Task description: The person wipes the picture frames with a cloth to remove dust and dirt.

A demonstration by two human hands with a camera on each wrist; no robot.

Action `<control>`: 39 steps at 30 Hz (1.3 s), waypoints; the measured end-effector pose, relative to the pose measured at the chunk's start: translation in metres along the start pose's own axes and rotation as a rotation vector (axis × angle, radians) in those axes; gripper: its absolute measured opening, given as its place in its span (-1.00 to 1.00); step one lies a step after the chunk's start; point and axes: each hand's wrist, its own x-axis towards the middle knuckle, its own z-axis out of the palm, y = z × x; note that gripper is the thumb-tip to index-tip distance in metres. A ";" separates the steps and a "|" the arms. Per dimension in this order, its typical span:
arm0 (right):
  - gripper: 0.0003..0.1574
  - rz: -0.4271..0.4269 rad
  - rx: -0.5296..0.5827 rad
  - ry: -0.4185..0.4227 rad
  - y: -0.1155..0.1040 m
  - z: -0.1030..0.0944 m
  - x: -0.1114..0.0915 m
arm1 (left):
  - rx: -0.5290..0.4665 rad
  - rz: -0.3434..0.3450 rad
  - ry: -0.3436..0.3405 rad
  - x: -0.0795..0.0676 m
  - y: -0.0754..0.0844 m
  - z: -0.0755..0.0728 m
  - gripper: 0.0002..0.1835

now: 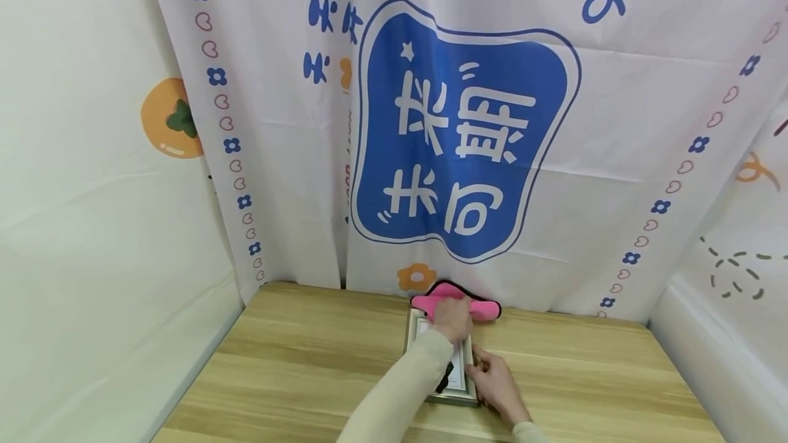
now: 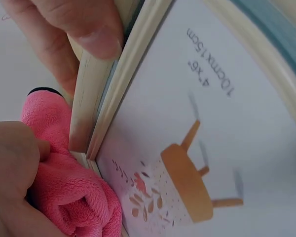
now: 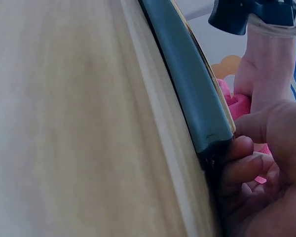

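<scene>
A pink cloth [image 1: 486, 310] with a black edge is bunched in my left hand [image 1: 453, 320] at the far end of a picture frame [image 1: 452, 400]. In the left wrist view the fluffy cloth [image 2: 71, 192] presses against a corner of the frame's light moulding. My right hand [image 1: 494, 385] holds the frame's right side, thumb on top and fingers curled at the outer edge. The right wrist view shows the frame's blue-grey side [image 3: 187, 84] beside those fingers. Inside the frame, a print [image 2: 187, 182] shows a chair and size lettering. My left forearm hides part of the frame.
The frame lies on a wood-grain table [image 1: 295, 354], near its back edge. Behind hangs a white printed curtain [image 1: 295, 176] with a large blue sign, and pale fabric walls [image 1: 92, 258] stand at the sides. A dark wrist camera [image 1: 444, 378] sits on my left wrist.
</scene>
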 end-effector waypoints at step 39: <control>-0.23 0.067 0.002 0.011 -0.003 -0.002 -0.003 | -0.434 -0.042 0.113 -0.029 -0.082 -0.122 -0.89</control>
